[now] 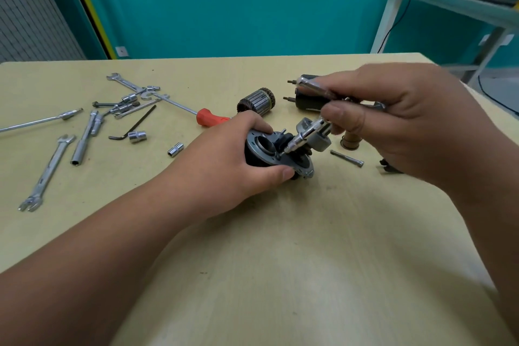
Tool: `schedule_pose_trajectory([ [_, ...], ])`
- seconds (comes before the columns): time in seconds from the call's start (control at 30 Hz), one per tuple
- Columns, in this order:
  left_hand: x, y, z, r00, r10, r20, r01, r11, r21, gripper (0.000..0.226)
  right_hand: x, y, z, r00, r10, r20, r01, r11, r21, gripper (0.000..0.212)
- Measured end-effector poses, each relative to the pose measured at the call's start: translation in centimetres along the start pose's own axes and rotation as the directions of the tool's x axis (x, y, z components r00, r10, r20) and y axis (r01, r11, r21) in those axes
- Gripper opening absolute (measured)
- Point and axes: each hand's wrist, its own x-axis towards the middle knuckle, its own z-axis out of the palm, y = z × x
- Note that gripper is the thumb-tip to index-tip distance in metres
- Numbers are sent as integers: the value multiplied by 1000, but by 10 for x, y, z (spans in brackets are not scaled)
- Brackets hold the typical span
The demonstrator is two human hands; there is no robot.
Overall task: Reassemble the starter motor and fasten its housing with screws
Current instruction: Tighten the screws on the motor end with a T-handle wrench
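Note:
My left hand (238,160) grips the starter motor housing (276,159), a dark body with a grey flanged end plate, tilted on the table. My right hand (398,121) pinches a slim chrome driver (304,136) whose tip touches a screw on the end plate beside the round opening. The copper-wound armature (257,100) lies behind the housing. A black cylindrical motor body with two studs (307,97) lies at the back, partly hidden by my right hand. A long bolt (346,158) lies to the right of the housing.
Spanners (46,174), sockets (175,149), an Allen key (132,128), a socket extension (81,143) and a red-handled screwdriver (209,116) lie scattered on the left of the beige table (280,261). A brass bushing (351,142) stands under my right hand. A shelf stands far right.

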Motion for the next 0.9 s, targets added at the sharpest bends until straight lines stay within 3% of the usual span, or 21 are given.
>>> schedule_pose_trajectory([
  [0.33, 0, 0, -1, 1000, -4, 11, 3, 1000, 21, 63, 0, 5, 12, 981, 192, 23, -192, 953, 235, 29],
  [0.67, 1, -2, -2, 1000, 10, 11, -10, 1000, 7, 64, 0, 4, 0, 987, 126, 104, -140, 980, 138, 41],
  [0.9, 0, -1, -2, 1000, 23, 21, -23, 1000, 17, 62, 1, 0, 1, 986, 97, 134, -122, 974, 191, 40],
])
